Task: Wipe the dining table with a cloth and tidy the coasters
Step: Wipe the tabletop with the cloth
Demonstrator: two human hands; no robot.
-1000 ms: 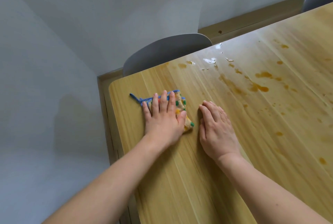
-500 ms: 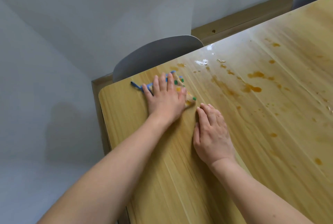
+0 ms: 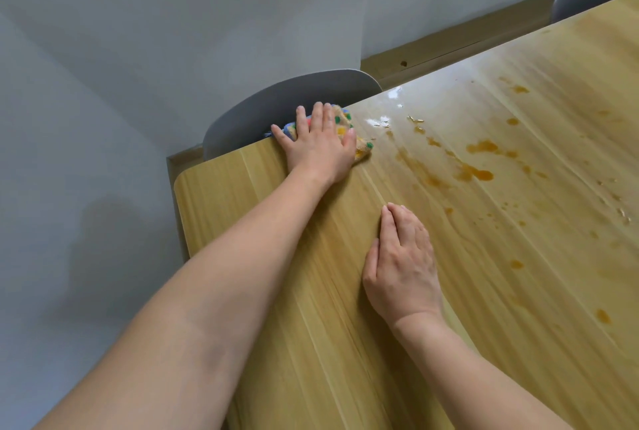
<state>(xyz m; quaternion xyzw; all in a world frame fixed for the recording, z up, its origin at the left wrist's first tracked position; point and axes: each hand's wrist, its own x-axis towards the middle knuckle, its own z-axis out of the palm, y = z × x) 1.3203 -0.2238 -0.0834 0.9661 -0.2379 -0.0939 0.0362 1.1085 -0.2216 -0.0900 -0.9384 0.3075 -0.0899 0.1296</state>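
Light wooden desk (image 3: pixel 311 343), lengthwise grain, rounded corner at 9 o'clock. Colourful dotted cloth (image 3: pixel 345 125) on far edge at 12 o'clock, flat under left hand (image 3: pixel 320 146), fingers straight. Right hand (image 3: pixel 403 267) flat on bare wood near centre, well apart from cloth. Orange-brown stains (image 3: pixel 479 172) scattered from 1 to 4 o'clock. Wet shiny patch (image 3: pixel 378 121) just right of cloth.
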